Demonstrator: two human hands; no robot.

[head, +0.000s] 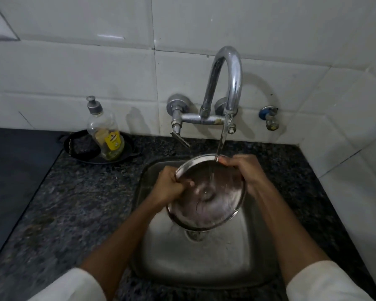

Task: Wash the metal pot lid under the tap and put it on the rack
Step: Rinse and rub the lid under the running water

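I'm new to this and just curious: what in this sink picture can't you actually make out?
- Rack: not in the head view at all, beyond its edges.
- Lid far side: faces away from the camera.
- Left hand fingertips: motion blur.
- Right hand palm: hidden behind the lid's rim.
- Soap bottle label: too small to read.
- Sink drain: half covered by the lid.

The round, shiny stainless-steel pot lid (206,205) is tilted over the steel sink basin (243,263), its wet concave underside facing up. Its far rim sits directly beneath the curved chrome tap (228,83), whose water stream hits it.
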